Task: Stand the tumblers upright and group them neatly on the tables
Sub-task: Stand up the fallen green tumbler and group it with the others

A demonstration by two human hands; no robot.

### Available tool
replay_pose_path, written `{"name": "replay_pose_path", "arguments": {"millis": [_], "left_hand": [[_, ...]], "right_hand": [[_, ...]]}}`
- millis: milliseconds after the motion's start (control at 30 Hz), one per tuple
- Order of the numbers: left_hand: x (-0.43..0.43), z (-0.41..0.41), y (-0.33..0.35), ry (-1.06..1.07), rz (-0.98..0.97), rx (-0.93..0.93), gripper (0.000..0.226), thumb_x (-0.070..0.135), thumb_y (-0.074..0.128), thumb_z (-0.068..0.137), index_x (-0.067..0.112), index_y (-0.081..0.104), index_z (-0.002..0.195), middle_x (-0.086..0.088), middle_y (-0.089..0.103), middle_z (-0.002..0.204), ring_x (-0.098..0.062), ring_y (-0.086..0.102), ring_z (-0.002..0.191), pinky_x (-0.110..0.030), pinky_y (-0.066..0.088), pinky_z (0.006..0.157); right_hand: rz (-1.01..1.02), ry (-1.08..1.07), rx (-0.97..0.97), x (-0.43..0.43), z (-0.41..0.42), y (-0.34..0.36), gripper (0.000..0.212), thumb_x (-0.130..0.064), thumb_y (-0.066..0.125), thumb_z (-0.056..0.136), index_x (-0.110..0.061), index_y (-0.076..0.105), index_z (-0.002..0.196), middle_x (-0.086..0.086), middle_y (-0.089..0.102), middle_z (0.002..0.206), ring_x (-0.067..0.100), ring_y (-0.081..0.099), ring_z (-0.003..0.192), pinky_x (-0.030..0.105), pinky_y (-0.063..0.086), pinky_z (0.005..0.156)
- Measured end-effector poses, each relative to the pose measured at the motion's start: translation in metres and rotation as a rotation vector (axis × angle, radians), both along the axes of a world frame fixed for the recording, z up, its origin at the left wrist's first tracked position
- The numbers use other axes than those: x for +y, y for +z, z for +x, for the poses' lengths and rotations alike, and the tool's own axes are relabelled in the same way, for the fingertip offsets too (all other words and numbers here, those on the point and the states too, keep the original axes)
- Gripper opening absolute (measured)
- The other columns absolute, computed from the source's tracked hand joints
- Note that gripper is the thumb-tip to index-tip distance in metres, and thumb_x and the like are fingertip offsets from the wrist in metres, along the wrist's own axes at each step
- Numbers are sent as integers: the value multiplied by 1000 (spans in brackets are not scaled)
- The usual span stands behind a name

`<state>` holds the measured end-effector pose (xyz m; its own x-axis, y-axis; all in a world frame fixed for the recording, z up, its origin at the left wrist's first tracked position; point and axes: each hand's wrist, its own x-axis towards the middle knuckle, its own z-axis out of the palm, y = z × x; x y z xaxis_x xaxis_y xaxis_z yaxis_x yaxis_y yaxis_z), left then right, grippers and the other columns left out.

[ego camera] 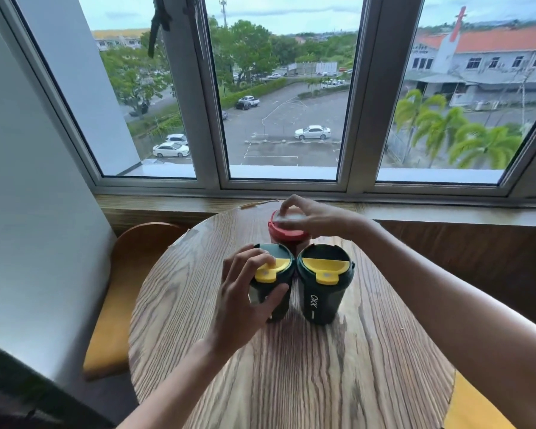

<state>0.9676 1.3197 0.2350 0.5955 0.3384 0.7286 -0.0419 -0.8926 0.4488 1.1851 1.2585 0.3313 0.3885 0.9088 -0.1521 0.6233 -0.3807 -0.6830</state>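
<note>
Three tumblers stand upright, touching in a tight cluster on the round wooden table (291, 373). Two are dark green with yellow lids: the left green tumbler (277, 305) and the right green tumbler (322, 292), marked "OKK". Behind them stands a red-lidded tumbler (287, 235). My left hand (245, 295) wraps around the left green tumbler, fingers over its lid and thumb on its side. From above, my right hand (313, 216) grips the red tumbler's lid with its fingertips. Most of the red tumbler's body is hidden behind the green ones.
A wooden chair with a yellow cushion (112, 311) sits left of the table. A second yellow seat (474, 407) shows at the lower right. Behind the table runs a wooden sill (167, 205) under large windows. A white wall (28, 181) stands to the left.
</note>
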Motion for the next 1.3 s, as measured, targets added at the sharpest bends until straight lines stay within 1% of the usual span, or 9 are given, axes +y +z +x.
{"name": "replay_pose_path", "arguments": {"millis": [67, 133, 233, 300, 433, 533, 700, 867, 1300], "left_hand": [[0, 0, -1, -2, 2, -5, 40, 34, 73, 81, 10, 63, 112, -1, 61, 121, -22, 50, 123, -22, 37, 103], [0, 0, 0, -1, -2, -7, 40, 34, 73, 81, 9, 64, 112, -1, 61, 121, -22, 50, 124, -25, 39, 102], [-1, -1, 1, -1, -5, 0, 40, 34, 73, 82, 8, 65, 111, -2, 61, 121, -22, 50, 123, -26, 40, 102], [-1, -1, 2, -3, -1, 8, 41, 35, 73, 82, 8, 65, 112, -2, 61, 121, -24, 51, 123, -24, 39, 103], [-1, -1, 1, -2, 9, 12, 41, 34, 73, 83, 7, 65, 112, -3, 61, 121, -25, 51, 123, -24, 38, 104], [-1, -1, 1, -5, 9, 13, 40, 33, 73, 83, 8, 64, 113, -3, 61, 121, -25, 50, 124, -25, 38, 105], [-1, 0, 1, -12, 14, 6, 39, 34, 72, 83, 12, 61, 114, -2, 61, 121, -26, 50, 125, -24, 37, 105], [0, 1, 0, -9, 15, 8, 39, 33, 73, 83, 12, 61, 114, -3, 61, 122, -25, 49, 125, -23, 36, 105], [0, 0, -1, -5, 26, 9, 40, 34, 72, 83, 12, 60, 114, -2, 60, 123, -25, 50, 124, -23, 37, 105]], "right_hand": [[12, -48, 81, 1, 4, 1, 37, -38, 58, 96, -25, 42, 127, 11, 53, 123, 27, 60, 100, 42, 58, 81], [1, -74, 189, 3, 12, 0, 44, -32, 61, 95, -28, 38, 132, 12, 53, 125, 31, 63, 105, 51, 58, 85], [-106, -14, 367, 2, 25, 0, 54, -38, 68, 89, -27, 41, 134, 17, 61, 126, 38, 66, 109, 55, 55, 90], [-159, 29, 445, 2, 33, -3, 54, -40, 72, 86, -24, 46, 131, 21, 63, 127, 43, 63, 112, 52, 54, 86], [-213, 68, 594, 4, 43, -17, 88, -49, 85, 68, -19, 44, 140, 30, 53, 135, 40, 51, 107, 33, 57, 65], [-185, 87, 639, 4, 49, -22, 79, -46, 84, 71, -24, 48, 137, 28, 58, 127, 39, 49, 106, 32, 58, 64], [-177, 115, 592, 3, 51, -12, 54, -32, 75, 84, -19, 52, 131, 17, 61, 108, 31, 57, 91, 31, 58, 60], [-185, 97, 533, 9, 46, -11, 65, -33, 75, 83, -7, 44, 135, 17, 57, 104, 27, 57, 82, 30, 56, 61], [-163, 51, 491, -1, 45, -14, 58, -32, 72, 87, -6, 46, 132, 13, 59, 101, 19, 58, 69, 25, 53, 54]]}}
